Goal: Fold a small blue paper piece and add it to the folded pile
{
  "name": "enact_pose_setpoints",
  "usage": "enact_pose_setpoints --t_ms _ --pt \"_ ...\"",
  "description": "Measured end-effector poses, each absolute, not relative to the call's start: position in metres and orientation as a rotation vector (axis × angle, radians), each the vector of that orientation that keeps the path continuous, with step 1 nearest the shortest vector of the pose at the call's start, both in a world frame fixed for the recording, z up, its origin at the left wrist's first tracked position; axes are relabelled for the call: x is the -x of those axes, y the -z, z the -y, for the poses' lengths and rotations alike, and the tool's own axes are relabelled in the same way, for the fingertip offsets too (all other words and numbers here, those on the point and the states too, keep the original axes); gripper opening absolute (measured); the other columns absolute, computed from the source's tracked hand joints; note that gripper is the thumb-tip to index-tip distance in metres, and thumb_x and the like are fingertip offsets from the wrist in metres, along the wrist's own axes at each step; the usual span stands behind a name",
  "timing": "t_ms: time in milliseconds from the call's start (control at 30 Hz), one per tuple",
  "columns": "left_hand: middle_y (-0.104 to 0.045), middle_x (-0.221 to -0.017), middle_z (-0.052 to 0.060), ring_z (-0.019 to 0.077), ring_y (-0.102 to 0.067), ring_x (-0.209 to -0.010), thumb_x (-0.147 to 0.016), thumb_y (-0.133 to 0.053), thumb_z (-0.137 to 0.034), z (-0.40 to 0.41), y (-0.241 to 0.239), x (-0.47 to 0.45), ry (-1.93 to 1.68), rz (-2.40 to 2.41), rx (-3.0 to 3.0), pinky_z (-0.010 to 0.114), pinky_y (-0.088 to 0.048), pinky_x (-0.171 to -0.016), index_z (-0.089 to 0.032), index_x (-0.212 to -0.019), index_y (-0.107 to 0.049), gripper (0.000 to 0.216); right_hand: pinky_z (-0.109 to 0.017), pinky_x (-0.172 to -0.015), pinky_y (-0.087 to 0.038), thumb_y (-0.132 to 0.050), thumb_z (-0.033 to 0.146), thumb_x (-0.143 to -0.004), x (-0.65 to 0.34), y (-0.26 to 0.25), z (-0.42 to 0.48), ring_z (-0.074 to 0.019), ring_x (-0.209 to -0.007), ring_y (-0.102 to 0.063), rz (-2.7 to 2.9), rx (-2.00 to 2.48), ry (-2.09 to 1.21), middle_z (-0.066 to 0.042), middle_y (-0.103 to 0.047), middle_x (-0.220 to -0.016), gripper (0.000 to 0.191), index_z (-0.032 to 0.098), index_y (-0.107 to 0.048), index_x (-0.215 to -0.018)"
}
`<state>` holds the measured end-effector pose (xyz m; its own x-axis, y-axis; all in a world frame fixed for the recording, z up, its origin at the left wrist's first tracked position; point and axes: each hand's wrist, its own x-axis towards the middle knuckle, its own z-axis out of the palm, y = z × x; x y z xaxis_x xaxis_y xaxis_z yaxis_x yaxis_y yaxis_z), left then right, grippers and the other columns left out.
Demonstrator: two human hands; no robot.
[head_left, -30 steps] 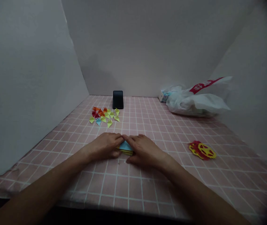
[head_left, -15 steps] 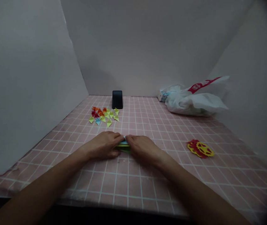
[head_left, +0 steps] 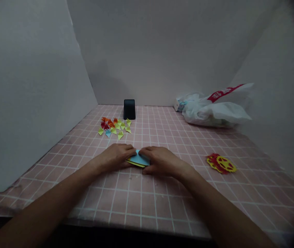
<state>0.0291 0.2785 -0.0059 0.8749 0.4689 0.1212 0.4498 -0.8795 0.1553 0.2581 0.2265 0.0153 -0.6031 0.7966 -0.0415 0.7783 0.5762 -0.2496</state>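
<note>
Both hands hold coloured paper (head_left: pixel 139 158) low over the middle of the table, light blue on top with yellow layers beneath. My left hand (head_left: pixel 117 155) is closed on its left end, with the thumb side underneath or against the near edge. My right hand (head_left: pixel 161 160) grips the right end, fingers over the blue face and thumb at the near edge. The fingers cover both ends, so I cannot tell the paper's full shape or how many layers there are.
Beyond my hands lie several small folded paper pieces (head_left: pixel 113 128) in yellow, orange, red and blue. A black phone (head_left: pixel 129 109) stands behind them. To the right are red and yellow cut-out discs (head_left: pixel 221 164); farther back, a white plastic bag (head_left: pixel 214 112) lies beside a small box (head_left: pixel 179 105).
My right hand has shifted slightly right and its thumb now shows at the near edge. More of the paper's blue top face is visible, and it lies flatter.
</note>
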Motion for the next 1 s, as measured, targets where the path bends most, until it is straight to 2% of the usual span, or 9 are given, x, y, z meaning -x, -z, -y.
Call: enact_pose_setpoints --t_ms 133,233,367,600,700,767,867,933,1000 --pt "-0.069 -0.108 0.008 0.0244 -0.067 -0.098 -0.087 -0.064 -0.031 -0.276 0.005 -0.031 -0.208 -0.731 -2.946 0.035 -0.05 -0.087 -0.021 -0.109 -0.064 0.025 -0.034 -0.074 -0.048 -0.054 0.018 -0.089 -0.247 -0.01 -0.218 -0.025 -0.089 -0.068 2.738 1.45 -0.254 -0.015 -0.07 -0.11 0.026 0.012 -0.063 -0.113" --pt "-0.07 -0.108 0.008 0.0252 -0.068 -0.099 -0.086 -0.064 -0.029 -0.275 0.005 -0.031 -0.173 -0.736 -2.968 0.036 -0.05 -0.088 -0.019 -0.109 -0.064 0.026 -0.035 -0.073 -0.049 -0.044 0.009 -0.093 -0.238 -0.008 -0.214 -0.0259 -0.088 -0.069 2.757 1.462 -0.161 -0.017 -0.072 -0.107 0.029 0.009 -0.063 -0.115" --pt "-0.07 -0.109 0.009 0.0262 -0.068 -0.097 -0.084 -0.065 -0.03 -0.272 0.002 -0.032 -0.18 -0.75 -2.965 0.037 -0.05 -0.086 -0.019 -0.111 -0.063 0.029 -0.036 -0.072 -0.049 -0.043 0.01 -0.095 -0.235 -0.007 -0.218 -0.0278 -0.089 -0.07 2.769 1.478 -0.13 -0.019 -0.073 -0.104 0.028 0.009 -0.062 -0.116" --pt "-0.071 -0.1 0.008 0.0233 -0.068 -0.09 -0.083 -0.063 -0.022 -0.268 -0.001 -0.041 -0.129 -0.86 -3.03 0.033 -0.051 -0.078 -0.017 -0.099 -0.061 0.016 -0.032 -0.07 -0.043 -0.057 0.024 -0.088 -0.252 -0.014 -0.228 -0.024 -0.087 -0.068 2.688 1.494 -0.228 -0.01 -0.074 -0.102 0.017 0.017 -0.063 -0.102" --pt "-0.072 -0.097 0.007 0.0216 -0.068 -0.088 -0.085 -0.061 -0.022 -0.272 0.004 -0.04 -0.258 -0.878 -2.975 0.031 -0.051 -0.077 -0.018 -0.1 -0.062 0.016 -0.03 -0.072 -0.042 -0.066 0.034 -0.084 -0.26 -0.014 -0.23 -0.0232 -0.089 -0.066 2.669 1.404 -0.332 -0.008 -0.072 -0.103 0.025 0.019 -0.062 -0.103" --pt "-0.073 -0.096 0.006 0.021 -0.068 -0.087 -0.084 -0.061 -0.019 -0.276 0.006 -0.039 -0.36 -0.897 -2.869 0.031 -0.051 -0.078 -0.019 -0.1 -0.064 0.016 -0.029 -0.073 -0.043 -0.073 0.033 -0.078 -0.261 -0.011 -0.232 -0.023 -0.091 -0.065 2.618 1.347 -0.424 -0.007 -0.071 -0.106 0.034 0.021 -0.061 -0.108" --pt "-0.073 -0.096 0.003 0.0196 -0.068 -0.087 -0.086 -0.059 -0.021 -0.281 0.008 -0.039 -0.526 -0.936 -2.605 0.032 -0.052 -0.081 -0.021 -0.108 -0.064 0.023 -0.029 -0.073 -0.044 -0.057 0.022 -0.089 -0.257 -0.003 -0.237 -0.0196 -0.085 -0.065 2.291 1.396 -0.567 -0.006 -0.072 -0.098 0.013 0.019 -0.062 -0.1" --pt "-0.071 -0.107 0.004 0.0199 -0.068 -0.095 -0.088 -0.056 -0.027 -0.281 0.01 -0.041 -0.719 -0.98 -2.384 0.033 -0.053 -0.086 -0.022 -0.12 -0.059 0.032 -0.029 -0.077 -0.047 -0.05 0.016 -0.089 -0.253 0.003 -0.242 -0.0188 -0.088 -0.065 2.023 1.334 -0.71 -0.006 -0.072 -0.099 0.017 0.019 -0.062 -0.101" --pt "-0.067 -0.121 0.008 0.0212 -0.066 -0.104 -0.091 -0.054 -0.032 -0.281 0.014 -0.044 -0.878 -1.009 -2.205 0.034 -0.053 -0.09 -0.021 -0.13 -0.052 0.04 -0.03 -0.08 -0.049 -0.053 0.016 -0.087 -0.25 0.011 -0.246 -0.0193 -0.094 -0.065 1.812 1.253 -0.84 -0.007 -0.071 -0.107 0.023 0.018 -0.062 -0.108"
